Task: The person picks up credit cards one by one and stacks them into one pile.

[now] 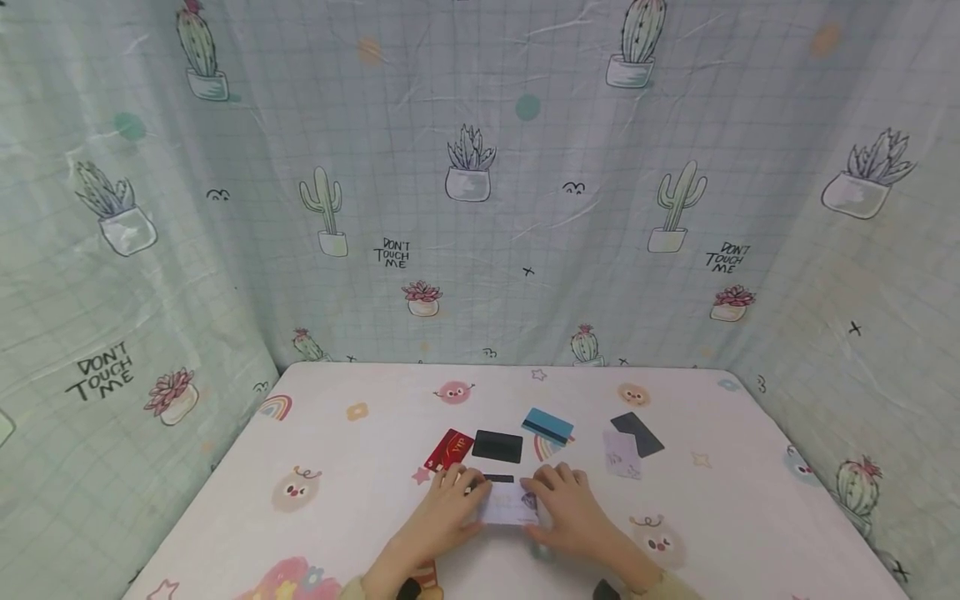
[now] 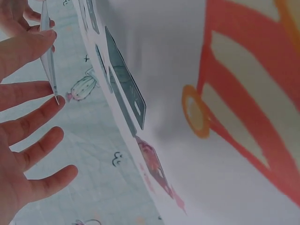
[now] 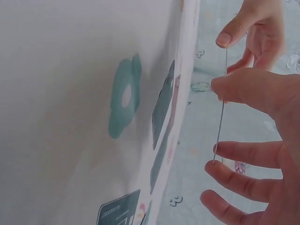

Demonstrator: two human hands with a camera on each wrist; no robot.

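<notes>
Both hands hold a thin pale card [image 1: 510, 507] with a printed picture near its right end, raised above the table. My left hand [image 1: 448, 510] pinches its left end between thumb and fingers. In the left wrist view the card [image 2: 47, 61] shows nearly edge-on, and the lower fingers are spread. At the other end my right hand [image 1: 567, 510] pinches it likewise; the right wrist view also shows the card [image 3: 220, 126] as a thin line. Just beyond it a dark strip [image 1: 498, 478] shows, the rest hidden behind the held card.
Past the hands lie a red VIP card [image 1: 449, 450], a black card [image 1: 497, 446] and a blue card [image 1: 548, 426] with a dark stripe. Further right a pale purple card [image 1: 622, 454] overlaps a dark grey card [image 1: 637, 434]. A patterned cloth [image 1: 495, 250] hangs behind the table.
</notes>
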